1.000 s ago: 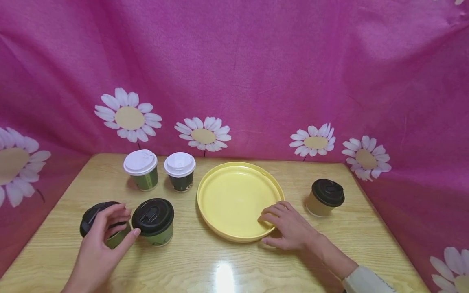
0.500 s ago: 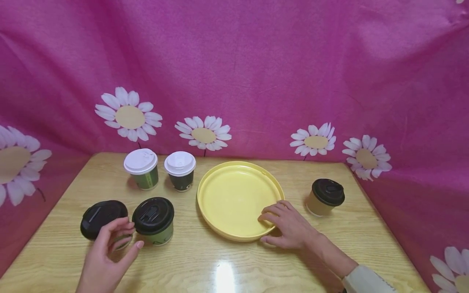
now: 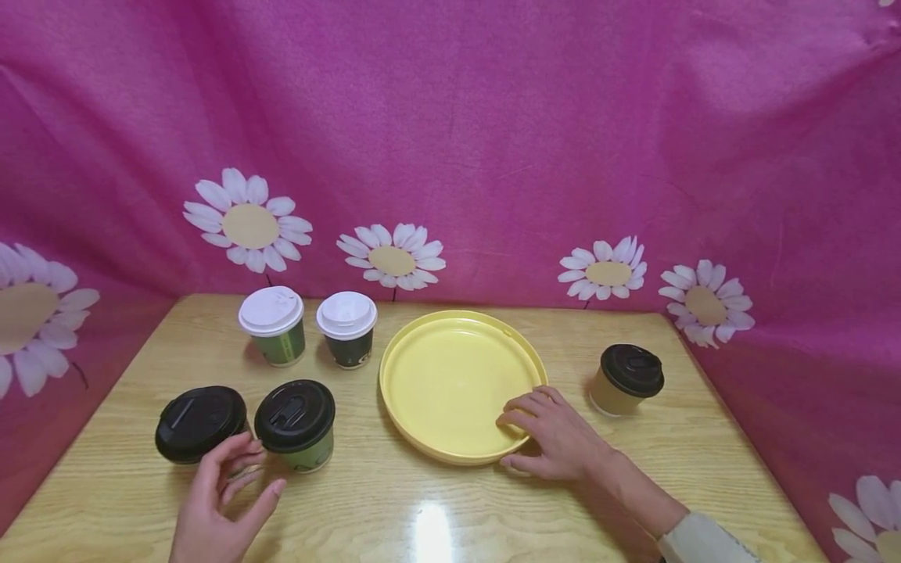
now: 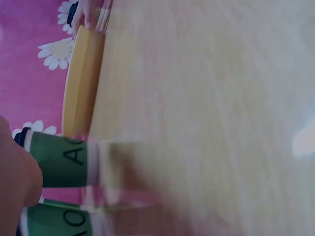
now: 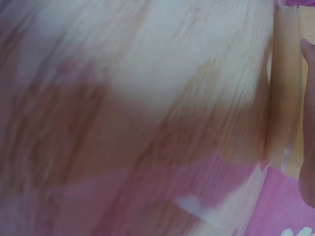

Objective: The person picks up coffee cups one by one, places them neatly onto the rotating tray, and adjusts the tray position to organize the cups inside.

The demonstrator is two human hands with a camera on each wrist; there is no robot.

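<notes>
In the head view, my left hand [image 3: 224, 500] is at the front left, fingers loosely bent and thumb apart, holding nothing. Just beyond it stand two green paper cups with black lids: a left cup [image 3: 200, 422], partly hidden by the hand, and a right cup [image 3: 296, 426]. Dark lettering shows on a green cup [image 4: 61, 158] in the left wrist view. My right hand [image 3: 556, 438] grips the near-right rim of a round yellow tray [image 3: 457, 383], fingers over the inner side and thumb outside. The tray lies flat on the table.
Two white-lidded cups stand at the back left, a green one [image 3: 274, 327] and a dark green one [image 3: 347, 330]. A brown cup [image 3: 625, 379] with a black lid is to the right. Behind the wooden table [image 3: 366, 516] hangs a pink flowered cloth [image 3: 479, 156].
My left hand has drawn back from the left black-lidded cup, toward me and slightly right, uncovering its lid. The right hand and tray have stayed in place.
</notes>
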